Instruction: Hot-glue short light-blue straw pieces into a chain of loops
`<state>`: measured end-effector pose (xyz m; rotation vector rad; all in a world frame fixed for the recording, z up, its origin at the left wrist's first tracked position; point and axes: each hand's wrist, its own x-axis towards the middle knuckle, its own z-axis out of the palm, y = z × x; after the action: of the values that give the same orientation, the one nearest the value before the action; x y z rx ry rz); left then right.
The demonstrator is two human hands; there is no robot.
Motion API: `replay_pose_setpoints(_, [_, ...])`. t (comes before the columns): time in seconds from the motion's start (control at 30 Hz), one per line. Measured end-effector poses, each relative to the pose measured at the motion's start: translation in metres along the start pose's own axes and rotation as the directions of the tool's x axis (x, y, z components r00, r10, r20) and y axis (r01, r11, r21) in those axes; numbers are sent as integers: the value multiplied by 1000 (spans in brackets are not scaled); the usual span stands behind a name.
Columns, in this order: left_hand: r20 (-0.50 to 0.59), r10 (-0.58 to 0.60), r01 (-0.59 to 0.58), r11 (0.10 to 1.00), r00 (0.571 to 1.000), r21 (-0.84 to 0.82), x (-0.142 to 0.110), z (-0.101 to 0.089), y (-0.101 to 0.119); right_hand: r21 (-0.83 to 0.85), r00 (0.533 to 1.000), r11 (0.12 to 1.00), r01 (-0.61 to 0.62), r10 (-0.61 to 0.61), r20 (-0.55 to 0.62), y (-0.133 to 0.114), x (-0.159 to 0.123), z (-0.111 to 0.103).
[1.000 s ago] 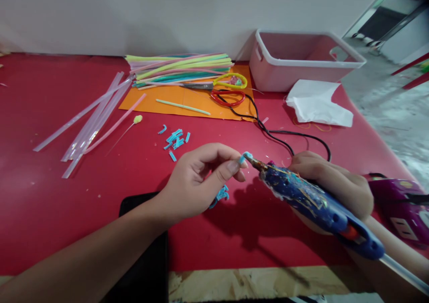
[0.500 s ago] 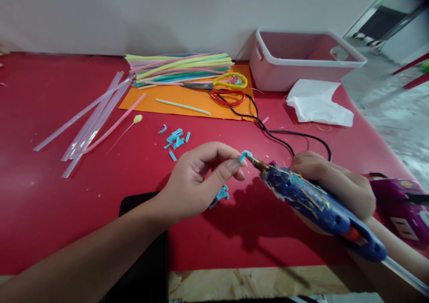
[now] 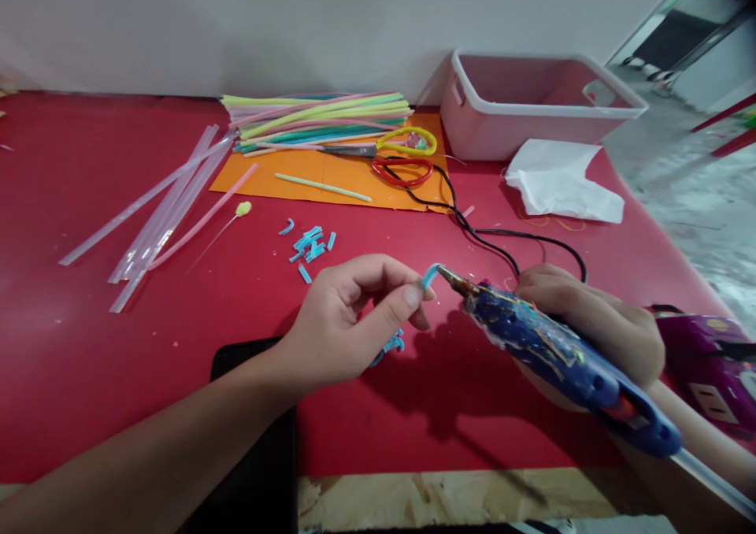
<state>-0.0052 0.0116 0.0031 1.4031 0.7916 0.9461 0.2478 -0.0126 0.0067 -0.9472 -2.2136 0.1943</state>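
Between thumb and fingertips, my left hand pinches a short blue pipe cleaner piece. The metal tip of a blue glue gun touches or almost touches the upper end of that piece. My right hand is closed round the glue gun, whose body is smeared with dried glue. A clear glue stick sticks out of its back end. Partly hidden under my left hand lies a small heap of curled blue pieces. Several straight cut blue pieces lie beyond it.
Colourful pipe cleaners and scissors lie on an orange sheet. Clear glue sticks are at left. A bin, white cloth, black cord, purple power strip and black phone-like slab surround the work.
The glue gun's tip has shifted slightly right along the blue piece's end. The left fingers have barely moved, and the piece now shows more upright and straighter.
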Motion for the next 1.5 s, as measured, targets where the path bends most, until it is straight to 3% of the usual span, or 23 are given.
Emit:
replay_pose_setpoints(0.5, [-10, 59, -59, 998, 998, 9, 2, 0, 1, -21, 1000, 1000, -21, 21, -3, 2, -3, 1])
replay_pose_setpoints(1.27, [17, 27, -26, 997, 999, -76, 2, 0, -1, 37, 998, 999, 34, -36, 49, 5, 0, 4])
replay_pose_setpoints(1.5, [17, 50, -49, 996, 999, -72, 2, 1, 0, 25, 1000, 999, 27, -28, 13, 4, -1, 2])
